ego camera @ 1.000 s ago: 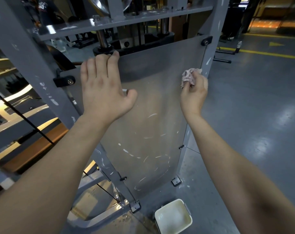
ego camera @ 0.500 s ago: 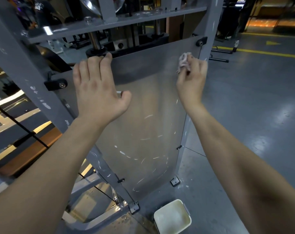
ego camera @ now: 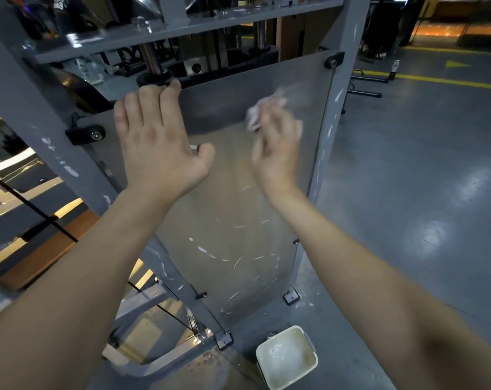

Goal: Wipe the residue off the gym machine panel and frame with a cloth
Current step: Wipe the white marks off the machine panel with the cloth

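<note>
cloth (ego camera: 259, 112), bunched, sits pinched in the blurred right hand (ego camera: 278, 147) against the grey panel (ego camera: 233, 198) near its upper right corner, beside the frame post (ego camera: 327, 130). left hand (ego camera: 157, 144) lies flat, fingers straight, on the panel's upper left, fingertips at its top edge. white residue streaks (ego camera: 207, 251) mark the lower panel. a cream tub (ego camera: 286, 357) stands on the floor (ego camera: 407, 192).

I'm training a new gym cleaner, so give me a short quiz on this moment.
1. True or false: the left hand holds the cloth.
2. What sits on the floor below the panel? A) white tub B) ladder C) mop
3. Fill in: the white streaks lie mostly on the panel's ____ half.
Key: 1 false, the right hand grips it; 2 A; 3 lower.
</note>
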Demonstrator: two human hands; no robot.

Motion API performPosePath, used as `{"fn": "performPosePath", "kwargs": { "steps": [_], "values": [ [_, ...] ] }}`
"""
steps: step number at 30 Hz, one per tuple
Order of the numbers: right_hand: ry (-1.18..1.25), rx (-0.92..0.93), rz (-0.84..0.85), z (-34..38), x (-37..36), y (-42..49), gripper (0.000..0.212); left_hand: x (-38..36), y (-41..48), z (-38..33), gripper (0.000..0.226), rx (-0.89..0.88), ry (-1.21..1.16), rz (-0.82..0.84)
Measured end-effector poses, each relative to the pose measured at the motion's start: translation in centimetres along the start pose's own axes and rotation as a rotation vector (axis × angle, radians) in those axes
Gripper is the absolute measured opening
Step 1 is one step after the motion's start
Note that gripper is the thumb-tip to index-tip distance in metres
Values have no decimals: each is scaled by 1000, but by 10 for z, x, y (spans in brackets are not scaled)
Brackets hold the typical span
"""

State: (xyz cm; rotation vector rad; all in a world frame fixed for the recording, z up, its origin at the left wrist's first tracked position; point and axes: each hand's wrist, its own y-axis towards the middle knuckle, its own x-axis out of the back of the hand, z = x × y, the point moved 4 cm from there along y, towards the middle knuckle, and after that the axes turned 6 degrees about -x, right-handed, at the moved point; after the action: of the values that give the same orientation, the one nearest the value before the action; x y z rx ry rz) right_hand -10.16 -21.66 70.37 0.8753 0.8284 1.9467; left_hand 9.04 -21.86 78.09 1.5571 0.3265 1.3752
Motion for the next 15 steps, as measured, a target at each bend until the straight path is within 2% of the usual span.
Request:
{"fn": "performPosePath", "kwargs": {
  "steps": [3, 5, 7, 10, 12, 15],
  "values": [
    [-70, 263, 187, 10, -14, -41, 47, 2, -1, 1, 78, -14, -6, 4],
    [-179, 337, 141, -2, -7, -26, 41, 3, -2, 1, 78, -17, -10, 10],
    [-310, 262, 6, -8, 10, 7, 33, 4, -2, 1, 79, -12, -18, 21],
    [-70, -126, -194, -16, 29, 45, 26, 5, -2, 1, 80, -6, -26, 38],
    [-100, -142, -128, -2, 17, 43, 31, 6, -2, 2, 80, -10, -21, 37],
    [-24, 76, 123, 12, -9, -11, 22, 6, -2, 2, 81, -14, -17, 60]
  ]
}}
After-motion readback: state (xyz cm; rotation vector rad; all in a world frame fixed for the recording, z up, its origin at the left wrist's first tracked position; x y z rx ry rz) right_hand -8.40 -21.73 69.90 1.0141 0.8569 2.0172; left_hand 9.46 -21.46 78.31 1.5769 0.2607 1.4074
